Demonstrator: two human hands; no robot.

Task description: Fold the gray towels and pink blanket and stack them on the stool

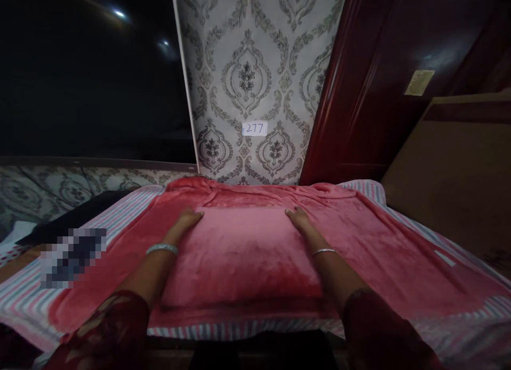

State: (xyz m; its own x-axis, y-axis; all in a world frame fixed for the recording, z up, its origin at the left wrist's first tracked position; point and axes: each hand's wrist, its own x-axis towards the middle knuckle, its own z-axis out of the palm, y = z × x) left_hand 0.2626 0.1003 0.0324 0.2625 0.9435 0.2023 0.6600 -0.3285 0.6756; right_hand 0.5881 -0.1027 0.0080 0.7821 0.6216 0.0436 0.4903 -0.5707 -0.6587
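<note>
A folded pink plush blanket [243,253] lies in front of me as a flat, thick rectangle, its near edge darker red. At its far left corner is my left hand [189,218], with the thumb on top and the other fingers mostly hidden. My right hand [298,218] grips the far right corner in the same way. Both forearms run along the sides of the rectangle. Beneath it spreads a red-pink plush cloth [371,253], bunched into wrinkles along the far side. Whether the two are one piece, I cannot tell.
A striped sheet [24,301] covers the surface under the plush cloth. On its left lies a blurred-out item [74,258]. Behind stand a large dark screen [91,82], a patterned wall with a "277" label [254,128], and a dark red door [359,93]. A cardboard box [455,183] stands at right.
</note>
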